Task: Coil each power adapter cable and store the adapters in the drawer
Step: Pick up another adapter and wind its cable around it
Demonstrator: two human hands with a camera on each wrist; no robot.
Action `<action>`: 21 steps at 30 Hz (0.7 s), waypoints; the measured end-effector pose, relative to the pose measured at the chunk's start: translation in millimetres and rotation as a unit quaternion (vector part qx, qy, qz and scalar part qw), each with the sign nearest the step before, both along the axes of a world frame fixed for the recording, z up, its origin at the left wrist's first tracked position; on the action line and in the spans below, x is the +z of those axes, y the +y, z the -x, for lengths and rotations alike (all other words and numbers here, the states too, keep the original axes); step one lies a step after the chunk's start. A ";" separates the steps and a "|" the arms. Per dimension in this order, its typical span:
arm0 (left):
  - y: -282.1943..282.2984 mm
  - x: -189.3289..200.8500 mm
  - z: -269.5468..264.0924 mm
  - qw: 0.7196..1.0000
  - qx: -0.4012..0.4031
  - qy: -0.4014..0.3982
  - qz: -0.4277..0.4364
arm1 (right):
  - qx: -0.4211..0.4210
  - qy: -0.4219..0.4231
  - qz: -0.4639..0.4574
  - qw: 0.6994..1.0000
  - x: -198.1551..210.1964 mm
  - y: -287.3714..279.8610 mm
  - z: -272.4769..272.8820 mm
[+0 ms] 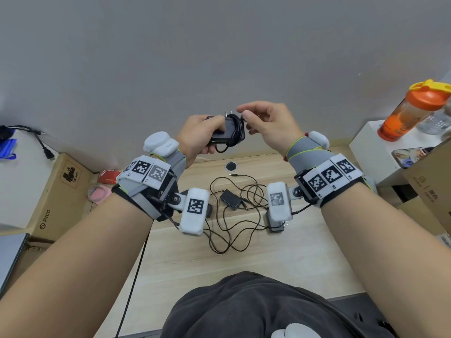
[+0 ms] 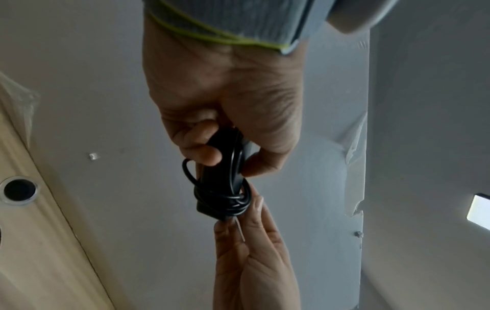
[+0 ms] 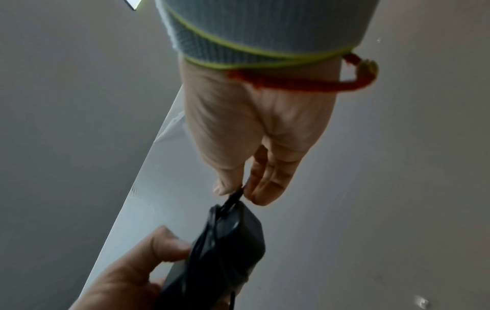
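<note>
Left hand: fingers curled round the black adapter, held up above the desk.
Right hand: cable end pinched between thumb and fingertips, against the wound cable.
On desk: second adapter seen among loose, tangled cable.

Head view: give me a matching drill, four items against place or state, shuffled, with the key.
Items:
1. black power adapter wrapped in its own cable
2. black power adapter with loose tangled cable
3. orange-lidded clear shaker bottle
4. brown cardboard box printed PICO

Place or state:
A. lying on the light wooden desk
B. standing on a white stand at the right edge
C. held up in the left hand, cable end pinched by the right hand
D. beside the desk on the left

Pairs: 1-C, 2-A, 3-B, 4-D
</note>
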State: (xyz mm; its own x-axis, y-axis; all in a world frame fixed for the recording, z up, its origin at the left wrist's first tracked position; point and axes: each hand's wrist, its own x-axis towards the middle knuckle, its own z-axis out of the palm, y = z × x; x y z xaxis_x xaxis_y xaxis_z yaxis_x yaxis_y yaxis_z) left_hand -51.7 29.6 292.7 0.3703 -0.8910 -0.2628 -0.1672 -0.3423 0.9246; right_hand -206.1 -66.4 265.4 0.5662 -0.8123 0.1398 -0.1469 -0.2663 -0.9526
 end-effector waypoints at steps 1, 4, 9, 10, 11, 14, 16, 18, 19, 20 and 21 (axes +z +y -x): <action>0.4 -0.3 -0.5 1.000 0.008 0.011 -0.004 | 0.012 -0.001 -0.006 1.000 -0.7 -0.2 1.5; 2.0 -1.8 -1.6 0.999 0.010 0.035 -0.014 | 0.028 -0.038 -0.052 0.998 -2.2 1.4 3.4; 3.6 -1.6 1.3 0.998 -0.055 0.032 -0.007 | -0.035 -0.062 -0.115 0.991 -2.7 5.1 -2.2; 3.5 -0.9 2.0 0.998 -0.064 0.024 -0.007 | -0.045 -0.060 -0.118 0.990 -2.4 6.0 -2.9; 3.3 -0.6 2.2 0.997 -0.069 0.018 -0.011 | -0.052 -0.056 -0.118 0.990 -1.8 7.3 -3.4; 2.5 0.2 2.6 0.997 -0.075 0.007 -0.036 | -0.066 -0.037 -0.103 0.992 -1.7 7.9 -3.8; 2.2 0.7 5.2 0.996 -0.066 0.007 -0.058 | -0.074 -0.018 -0.074 0.994 -0.3 8.1 -3.7; 0.8 -1.3 8.5 0.996 -0.050 0.011 -0.069 | -0.078 0.003 -0.052 0.996 0.9 7.5 -4.7; -0.9 -3.3 9.6 0.997 -0.045 -0.001 -0.068 | -0.078 0.011 -0.049 0.996 2.0 7.3 -5.3; -2.1 -4.8 10.2 0.997 -0.044 -0.022 -0.060 | -0.075 0.017 -0.043 0.996 2.2 6.9 -6.2; -3.0 -7.1 10.3 0.997 -0.047 -0.045 -0.051 | -0.074 0.028 -0.031 0.996 3.6 7.3 -6.7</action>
